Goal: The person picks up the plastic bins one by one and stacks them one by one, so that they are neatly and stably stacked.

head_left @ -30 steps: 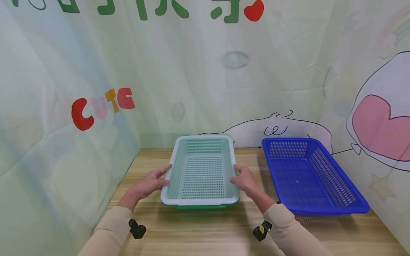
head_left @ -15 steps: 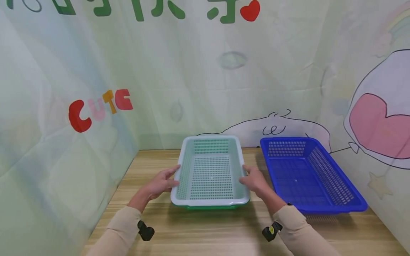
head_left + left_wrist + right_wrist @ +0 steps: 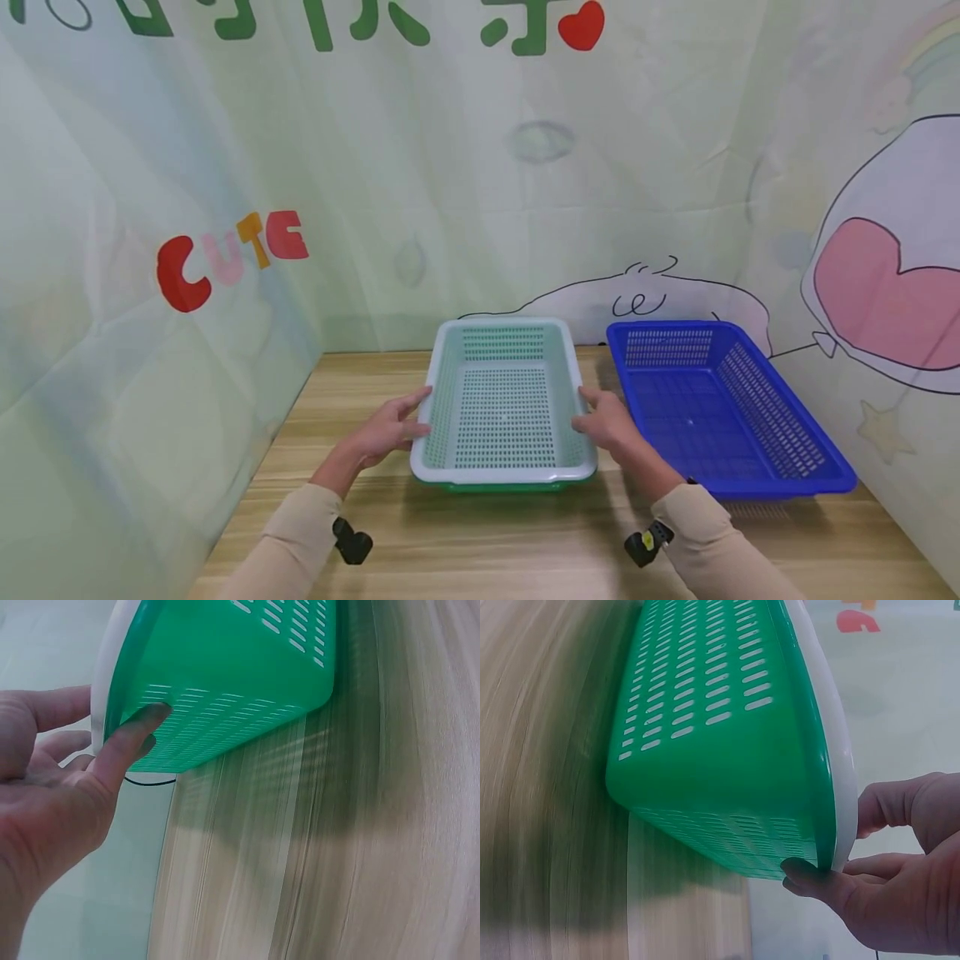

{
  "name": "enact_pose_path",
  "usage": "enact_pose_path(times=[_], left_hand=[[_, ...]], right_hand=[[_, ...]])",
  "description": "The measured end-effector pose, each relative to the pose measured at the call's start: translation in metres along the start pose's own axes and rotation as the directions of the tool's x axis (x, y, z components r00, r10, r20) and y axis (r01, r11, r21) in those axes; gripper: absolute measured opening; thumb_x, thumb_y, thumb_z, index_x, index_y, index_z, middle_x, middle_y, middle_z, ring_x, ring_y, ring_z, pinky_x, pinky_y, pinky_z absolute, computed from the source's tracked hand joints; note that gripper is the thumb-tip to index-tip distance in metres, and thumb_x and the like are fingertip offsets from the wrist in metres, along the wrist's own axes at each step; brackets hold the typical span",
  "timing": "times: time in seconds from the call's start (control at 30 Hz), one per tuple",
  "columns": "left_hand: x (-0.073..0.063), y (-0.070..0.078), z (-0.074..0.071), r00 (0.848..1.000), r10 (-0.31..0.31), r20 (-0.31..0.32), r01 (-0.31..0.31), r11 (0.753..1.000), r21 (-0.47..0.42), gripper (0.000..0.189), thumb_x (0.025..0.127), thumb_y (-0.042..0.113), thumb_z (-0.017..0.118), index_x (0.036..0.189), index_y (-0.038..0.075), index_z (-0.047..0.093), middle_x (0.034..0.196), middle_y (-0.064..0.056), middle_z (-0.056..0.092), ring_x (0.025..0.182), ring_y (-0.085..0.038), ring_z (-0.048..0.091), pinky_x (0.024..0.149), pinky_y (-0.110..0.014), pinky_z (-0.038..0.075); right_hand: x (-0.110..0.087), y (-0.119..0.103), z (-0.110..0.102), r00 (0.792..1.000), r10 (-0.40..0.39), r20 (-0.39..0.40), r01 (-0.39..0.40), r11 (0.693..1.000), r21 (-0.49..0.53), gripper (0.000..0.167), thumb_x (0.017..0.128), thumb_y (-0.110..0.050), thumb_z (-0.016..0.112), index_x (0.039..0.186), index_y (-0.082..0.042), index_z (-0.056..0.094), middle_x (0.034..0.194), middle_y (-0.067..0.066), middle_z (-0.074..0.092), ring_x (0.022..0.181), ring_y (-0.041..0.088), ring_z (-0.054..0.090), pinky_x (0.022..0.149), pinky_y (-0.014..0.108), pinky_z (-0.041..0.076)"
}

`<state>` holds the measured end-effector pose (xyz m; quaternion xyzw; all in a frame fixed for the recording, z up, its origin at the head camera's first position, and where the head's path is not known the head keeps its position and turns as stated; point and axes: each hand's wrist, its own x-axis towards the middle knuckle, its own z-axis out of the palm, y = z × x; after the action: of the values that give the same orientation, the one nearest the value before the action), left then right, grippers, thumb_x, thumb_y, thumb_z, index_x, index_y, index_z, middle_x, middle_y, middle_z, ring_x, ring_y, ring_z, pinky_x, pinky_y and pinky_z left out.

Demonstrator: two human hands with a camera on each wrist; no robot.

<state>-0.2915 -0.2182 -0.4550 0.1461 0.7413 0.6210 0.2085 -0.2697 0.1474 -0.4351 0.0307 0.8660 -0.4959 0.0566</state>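
A white plastic basket (image 3: 504, 417) sits nested inside a green basket (image 3: 504, 486), whose slotted wall (image 3: 225, 660) shows in the left wrist view. My left hand (image 3: 386, 429) grips the stacked rims at the left side, thumb above and fingers underneath. On the opposite side, my right hand (image 3: 606, 419) pinches both rims together; the right wrist view has its fingertips under the green edge (image 3: 821, 772). The stack stands level, close to the table top. Both baskets' slotted floors and walls are bare as far as the head view reaches.
A larger blue basket (image 3: 697, 425) lies to the right, near my right forearm. The wooden table (image 3: 480, 550) ends at a printed cloth backdrop (image 3: 375, 208) behind and on both sides. Bare wood shows left of the stack and in front.
Both hands have moved the nested white and green baskets to the right, nearer the blue basket. Their hold on the rims stays the same. The head view has shifted slightly.
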Motion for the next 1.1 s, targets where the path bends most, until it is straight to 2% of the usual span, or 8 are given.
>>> enact_pose_path(times=[0.2, 0.5, 0.77, 1.0, 1.1], left_hand=[[0.001, -0.001, -0.001, 1.0, 0.001, 0.007, -0.001, 1.0, -0.023, 0.073, 0.1, -0.001, 0.053, 0.16, 0.003, 0.011, 0.152, -0.032, 0.034, 0.126, -0.05, 0.05, 0.092, -0.052, 0.053], [0.0, -0.002, 0.001, 1.0, 0.006, -0.001, -0.006, 0.999, -0.041, 0.073, 0.1, -0.002, 0.053, 0.16, 0.002, 0.011, 0.153, -0.031, 0.032, 0.127, -0.049, 0.049, 0.094, -0.054, 0.051], [0.001, -0.003, 0.002, 1.0, 0.011, -0.005, -0.011, 0.998, -0.056, 0.074, 0.1, -0.002, 0.053, 0.16, 0.005, 0.011, 0.157, -0.029, 0.028, 0.13, -0.049, 0.046, 0.095, -0.054, 0.051], [0.001, -0.004, 0.001, 1.0, 0.007, -0.019, -0.008, 0.998, -0.064, 0.073, 0.1, -0.002, 0.053, 0.161, 0.005, 0.011, 0.16, -0.025, 0.024, 0.131, -0.048, 0.046, 0.095, -0.054, 0.051], [0.001, -0.005, 0.002, 1.0, 0.019, -0.008, -0.019, 0.997, -0.07, 0.073, 0.101, -0.003, 0.051, 0.16, 0.004, 0.009, 0.162, -0.025, 0.016, 0.131, -0.05, 0.044, 0.094, -0.056, 0.05]], right_hand=[[-0.001, -0.003, -0.001, 0.999, 0.052, 0.01, -0.052, 0.998, 0.022, 0.071, 0.086, 0.005, 0.062, 0.151, 0.007, 0.032, 0.151, 0.031, 0.036, 0.136, 0.043, 0.041, 0.105, 0.057, 0.04], [0.0, 0.007, -0.005, 0.998, 0.057, 0.036, -0.063, 0.98, 0.186, 0.075, 0.081, 0.009, 0.058, 0.152, 0.005, 0.032, 0.155, 0.026, 0.031, 0.14, 0.043, 0.036, 0.106, 0.057, 0.039], [-0.001, 0.011, -0.009, 0.993, 0.093, 0.072, -0.112, 0.931, 0.349, 0.075, 0.084, 0.016, 0.057, 0.153, 0.004, 0.031, 0.159, 0.024, 0.025, 0.14, 0.044, 0.035, 0.106, 0.055, 0.04], [-0.002, 0.016, -0.006, 0.995, 0.047, 0.087, -0.082, 0.88, 0.468, 0.07, 0.086, 0.02, 0.052, 0.151, 0.01, 0.028, 0.159, 0.027, 0.021, 0.141, 0.044, 0.031, 0.108, 0.056, 0.037], [-0.002, 0.018, -0.005, 0.995, 0.039, 0.087, -0.077, 0.866, 0.495, 0.068, 0.087, 0.021, 0.051, 0.151, 0.011, 0.028, 0.159, 0.028, 0.02, 0.142, 0.044, 0.029, 0.108, 0.057, 0.036]])
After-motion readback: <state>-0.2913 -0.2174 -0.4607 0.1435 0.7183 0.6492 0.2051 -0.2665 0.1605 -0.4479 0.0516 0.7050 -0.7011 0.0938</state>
